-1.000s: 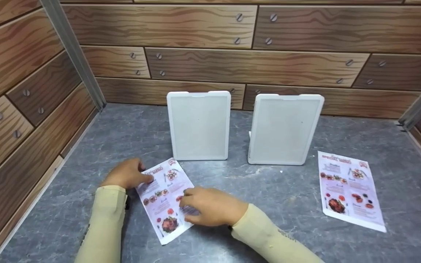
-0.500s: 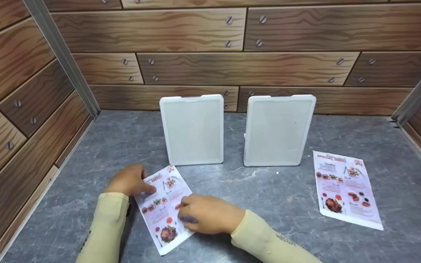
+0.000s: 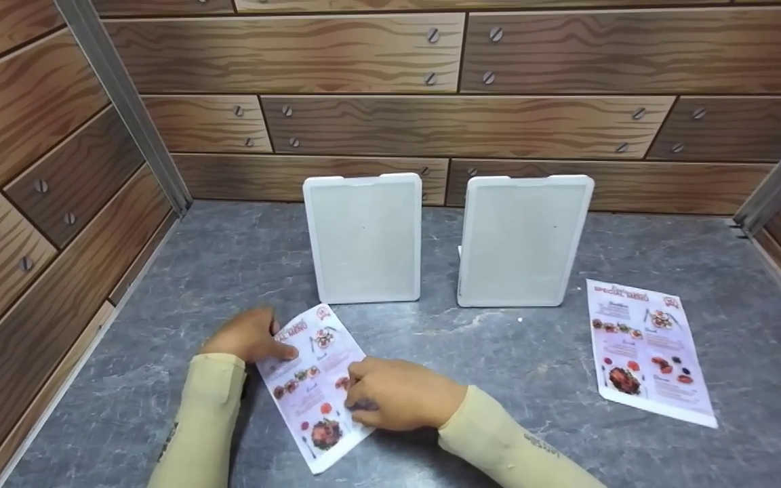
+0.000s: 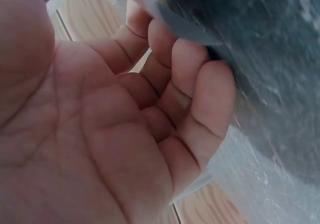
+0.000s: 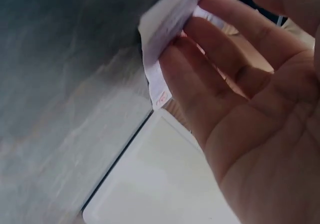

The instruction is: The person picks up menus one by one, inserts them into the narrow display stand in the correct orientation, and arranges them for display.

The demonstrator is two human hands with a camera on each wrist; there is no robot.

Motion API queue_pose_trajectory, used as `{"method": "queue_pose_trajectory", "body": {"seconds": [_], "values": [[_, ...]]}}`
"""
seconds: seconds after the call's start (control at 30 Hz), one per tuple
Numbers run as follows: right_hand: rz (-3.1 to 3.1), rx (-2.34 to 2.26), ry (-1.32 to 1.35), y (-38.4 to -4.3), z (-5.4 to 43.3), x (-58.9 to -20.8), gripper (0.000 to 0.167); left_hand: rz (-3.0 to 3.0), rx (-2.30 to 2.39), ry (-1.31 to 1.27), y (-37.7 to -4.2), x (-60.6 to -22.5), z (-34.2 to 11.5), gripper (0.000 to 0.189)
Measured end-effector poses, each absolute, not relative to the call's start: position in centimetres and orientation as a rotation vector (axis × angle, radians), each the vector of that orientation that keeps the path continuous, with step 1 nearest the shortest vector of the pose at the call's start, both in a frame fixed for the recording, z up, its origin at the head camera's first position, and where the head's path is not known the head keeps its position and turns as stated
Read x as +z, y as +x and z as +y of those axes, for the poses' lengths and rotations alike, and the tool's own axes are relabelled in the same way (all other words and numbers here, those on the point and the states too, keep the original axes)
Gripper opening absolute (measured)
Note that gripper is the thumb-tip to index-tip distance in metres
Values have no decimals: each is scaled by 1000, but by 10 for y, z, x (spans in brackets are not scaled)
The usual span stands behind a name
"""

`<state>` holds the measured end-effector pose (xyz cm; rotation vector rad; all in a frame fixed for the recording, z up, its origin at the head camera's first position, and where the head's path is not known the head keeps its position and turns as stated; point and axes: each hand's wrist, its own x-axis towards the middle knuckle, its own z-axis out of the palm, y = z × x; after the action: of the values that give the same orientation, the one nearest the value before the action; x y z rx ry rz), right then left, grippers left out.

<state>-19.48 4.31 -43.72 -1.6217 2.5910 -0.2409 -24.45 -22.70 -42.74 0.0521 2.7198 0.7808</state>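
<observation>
A printed menu sheet (image 3: 306,386) lies slanted on the grey table, in front of the left white stand. My left hand (image 3: 245,337) holds its upper left edge, thumb on top of the print; the curled fingers (image 4: 212,99) show in the left wrist view. At the right edge of the same sheet, my right hand (image 3: 407,396) grips the paper with bent fingers. In the right wrist view the sheet's edge (image 5: 167,29) bends up from the table at the fingertips. Part of the print is hidden under both hands.
Two white upright display stands, left (image 3: 367,240) and right (image 3: 526,240), stand side by side at the back. Another menu sheet (image 3: 648,346) lies flat at the right. Wood-patterned walls (image 3: 363,54) enclose the grey marbled tabletop (image 3: 499,359) behind and at the sides.
The head view shifts slightly. Both hands stay at the sheet's edges, with the right fingers bent a little more than before. The stands and the other menu sheet have not moved.
</observation>
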Motion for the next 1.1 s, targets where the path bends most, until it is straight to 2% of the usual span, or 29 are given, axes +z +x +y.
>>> {"method": "queue_pose_trajectory", "body": {"seconds": [0.47,0.7,0.83,1.1], "values": [[2447,-375,-1540,-204,57,-429,14,2725,691,103,-242,-426,-216,48],[2434,-431,-1539,-204,56,-428,23,2720,777,68,-239,-422,-213,49],[2489,-386,-1556,-201,56,-428,22,2726,773,95,-239,-422,-210,53],[2585,-275,-1525,-199,55,-434,21,2749,738,98,-242,-427,-205,49]]}}
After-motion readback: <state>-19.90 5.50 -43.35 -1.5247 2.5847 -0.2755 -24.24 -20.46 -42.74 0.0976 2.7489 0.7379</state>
